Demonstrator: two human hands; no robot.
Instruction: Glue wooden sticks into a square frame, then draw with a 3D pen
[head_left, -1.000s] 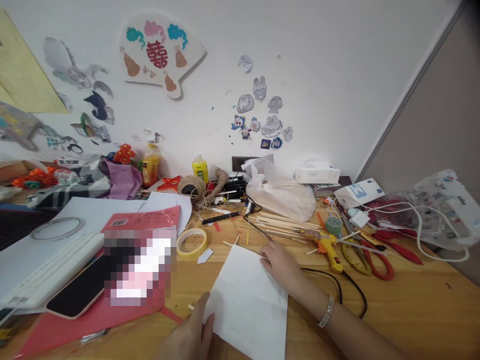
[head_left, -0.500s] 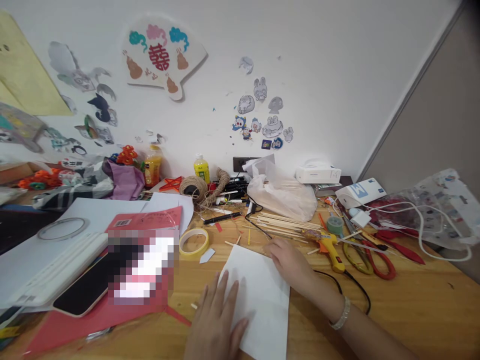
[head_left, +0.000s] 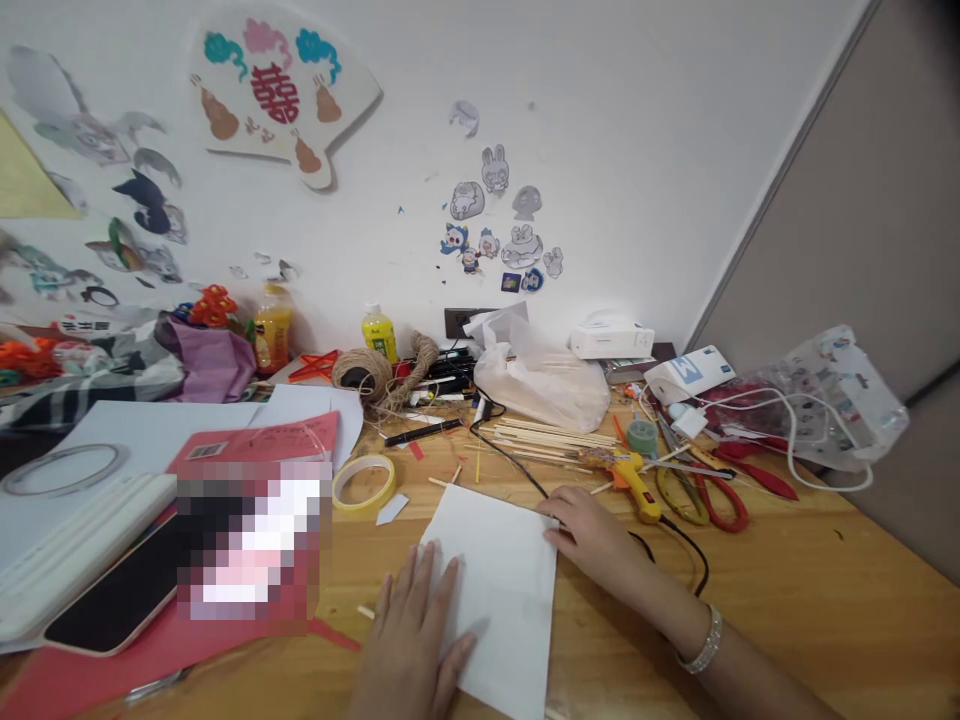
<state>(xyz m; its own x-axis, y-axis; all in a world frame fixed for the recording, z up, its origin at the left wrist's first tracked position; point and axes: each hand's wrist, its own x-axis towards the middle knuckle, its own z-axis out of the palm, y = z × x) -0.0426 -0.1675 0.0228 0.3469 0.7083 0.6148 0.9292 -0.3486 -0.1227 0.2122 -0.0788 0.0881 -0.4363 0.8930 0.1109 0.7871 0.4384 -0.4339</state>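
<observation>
A white sheet of paper [head_left: 499,600] lies on the wooden table in front of me, with ends of thin wooden sticks [head_left: 448,478] poking out around its edges. My left hand [head_left: 416,630] rests flat along the paper's left side, fingers spread and holding nothing. At the far right corner, my right hand [head_left: 589,535] has its thumb and fingers closed on the paper's edge; the fingertips are partly hidden. A short stick end [head_left: 366,612] shows just left of my left hand.
Yellow tape [head_left: 365,483] and a red folder [head_left: 247,640] under a phone [head_left: 112,590] lie left. Behind are twine [head_left: 360,378], a marker [head_left: 424,432] and bundled sticks [head_left: 555,435]. A corded yellow glue gun [head_left: 637,485] and scissors [head_left: 720,500] lie right.
The view has turned slightly right, so things appear further left. My right hand has slid from the paper's far edge down to its right corner. The left hand stays flat.
</observation>
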